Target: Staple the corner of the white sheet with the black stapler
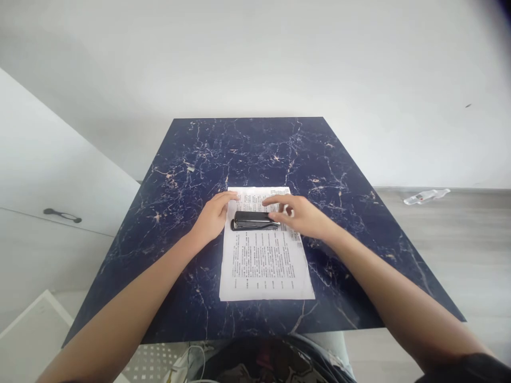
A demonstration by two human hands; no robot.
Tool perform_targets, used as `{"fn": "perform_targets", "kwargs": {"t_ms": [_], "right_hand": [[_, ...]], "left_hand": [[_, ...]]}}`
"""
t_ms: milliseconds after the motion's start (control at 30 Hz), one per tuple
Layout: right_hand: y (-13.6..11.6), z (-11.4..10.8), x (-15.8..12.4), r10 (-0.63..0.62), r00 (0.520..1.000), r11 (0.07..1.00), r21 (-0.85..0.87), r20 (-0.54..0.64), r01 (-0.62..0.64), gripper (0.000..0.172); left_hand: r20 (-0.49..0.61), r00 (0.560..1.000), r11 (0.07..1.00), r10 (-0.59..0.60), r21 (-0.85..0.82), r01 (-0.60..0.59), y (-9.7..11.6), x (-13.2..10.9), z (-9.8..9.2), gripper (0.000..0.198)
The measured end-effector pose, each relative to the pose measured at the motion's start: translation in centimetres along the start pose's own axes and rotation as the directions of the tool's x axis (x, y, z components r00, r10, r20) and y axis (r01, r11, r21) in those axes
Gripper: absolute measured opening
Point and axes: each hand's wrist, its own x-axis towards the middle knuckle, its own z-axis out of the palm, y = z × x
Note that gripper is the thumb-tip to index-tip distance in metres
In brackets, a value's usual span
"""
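Observation:
A printed sheet of paper (265,255) lies in the middle of the dark blue marble table (247,154). A black stapler (253,220) rests on its side across the upper part of the sheet. My left hand (213,218) lies at the paper's upper left edge, fingers stretched toward the top corner, just left of the stapler. My right hand (301,215) hovers over the stapler's right end, fingers spread and slightly curled, fingertips touching or almost touching it.
A white cabinet with a dark handle (62,215) stands to the left. A clear plastic bottle (425,196) lies on the wooden floor at the right. A white perforated object (155,361) sits below the table's near edge.

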Motion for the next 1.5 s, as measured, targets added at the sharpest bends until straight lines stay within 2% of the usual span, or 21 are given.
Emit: {"fn": "perform_targets", "kwargs": {"t_ms": [100, 200, 267, 333, 433, 567, 667, 733, 800, 833, 900, 1000, 1067, 1133, 1200, 1233, 1300, 1367, 1433, 1500], "right_hand": [[1.6, -1.2, -0.4, 0.112, 0.968, 0.951, 0.258, 0.223, -0.17, 0.041], [2.4, -0.9, -0.4, 0.177, 0.916, 0.822, 0.457, 0.359, -0.338, 0.046], [2.4, -0.3, -0.3, 0.194, 0.906, 0.754, 0.535, 0.376, -0.383, 0.044], [2.3, 0.1, -0.1, 0.205, 0.904, 0.724, 0.563, 0.375, -0.398, 0.04], [2.4, 0.4, 0.0, 0.239, 0.901, 0.713, 0.565, 0.362, -0.416, 0.037], [2.9, 0.4, -0.1, 0.234, 0.909, 0.737, 0.547, 0.344, -0.397, 0.038], [2.9, 0.4, -0.2, 0.217, 0.939, 0.815, 0.48, 0.267, -0.324, 0.042], [2.4, 0.6, -0.2, 0.171, 0.98, 0.906, 0.374, 0.101, -0.196, 0.042], [1.7, 1.3, 0.1, 0.039, 0.997, 0.979, 0.203, -0.073, -0.024, 0.042], [1.4, 1.8, 0.3, -0.041, 0.992, 0.992, 0.11, -0.118, 0.055, 0.043], [0.6, 3.0, 0.6, -0.152, 0.981, 0.988, -0.006, -0.118, 0.152, 0.043], [-0.2, 4.3, 0.6, -0.124, 0.99, 0.992, 0.02, -0.068, 0.126, 0.033], [-0.5, 4.5, 0.2, -0.062, 0.986, 0.997, 0.039, -0.155, 0.069, 0.031], [-0.7, 4.4, -0.3, -0.097, 0.939, 0.995, -0.047, -0.331, 0.087, 0.032], [-0.8, 4.2, -0.7, -0.274, 0.859, 0.953, -0.244, -0.432, 0.181, 0.033], [-0.7, 4.1, -0.9, -0.397, 0.812, 0.897, -0.366, -0.427, 0.247, 0.037], [-0.7, 4.1, -1.0, -0.625, 0.71, 0.721, -0.589, -0.324, 0.366, 0.049], [-0.8, 4.2, -1.1, -0.765, 0.617, 0.526, -0.734, -0.186, 0.43, 0.056], [-1.1, 4.3, -1.2, -0.815, 0.574, 0.399, -0.797, -0.083, 0.452, 0.057], [-1.4, 4.3, -1.3, -0.812, 0.582, 0.368, -0.806, -0.036, 0.463, 0.057]], "left_hand": [[-0.095, 0.993, 0.986, -0.075, -0.153, 0.059, 0.1, 0.0, -0.3, 0.033], [-0.154, 0.972, 0.918, -0.177, -0.383, 0.107, 0.0, 0.1, -0.4, 0.039], [-0.179, 0.949, 0.856, -0.259, -0.498, 0.14, -0.1, 0.2, -0.4, 0.05], [-0.199, 0.924, 0.811, -0.327, -0.561, 0.166, 0.1, 0.3, -0.3, 0.061], [-0.207, 0.9, 0.773, -0.384, -0.606, 0.19, 0.7, 0.4, -0.4, 0.074], [-0.193, 0.9, 0.762, -0.391, -0.617, 0.199, 1.2, 0.5, -0.6, 0.082], [-0.184, 0.907, 0.755, -0.378, -0.628, 0.187, 1.1, 0.4, -0.6, 0.081], [-0.182, 0.91, 0.75, -0.372, -0.637, 0.179, 1.1, 0.4, -0.5, 0.079], [-0.182, 0.913, 0.753, -0.365, -0.635, 0.174, 1.1, 0.3, -0.4, 0.078], [-0.181, 0.916, 0.758, -0.358, -0.629, 0.172, 1.1, 0.3, -0.4, 0.077], [-0.18, 0.924, 0.768, -0.339, -0.619, 0.161, 1.2, 0.3, -0.2, 0.076], [-0.209, 0.92, 0.766, -0.331, -0.63, 0.133, 1.5, 0.1, -0.1, 0.065], [-0.219, 0.906, 0.735, -0.362, -0.665, 0.133, 1.8, -0.1, 0.0, 0.054], [-0.149, 0.899, 0.638, -0.411, -0.752, 0.167, 2.2, -0.3, 0.1, 0.046], [0.017, 0.901, 0.459, -0.433, -0.857, 0.236, 2.8, -0.5, 0.3, 0.047], [0.112, 0.898, 0.353, -0.426, -0.893, 0.278, 3.1, -0.6, 0.5, 0.05], [0.269, 0.882, 0.167, -0.387, -0.92, 0.354, 3.6, -0.7, 0.8, 0.052], [0.337, 0.876, 0.068, -0.344, -0.922, 0.382, 3.9, -0.8, 1.0, 0.041], [0.339, 0.884, 0.061, -0.323, -0.924, 0.377, 4.0, -0.8, 1.1, 0.026], [0.318, 0.892, 0.113, -0.322, -0.922, 0.37, 3.9, -0.9, 1.1, 0.018]]}}
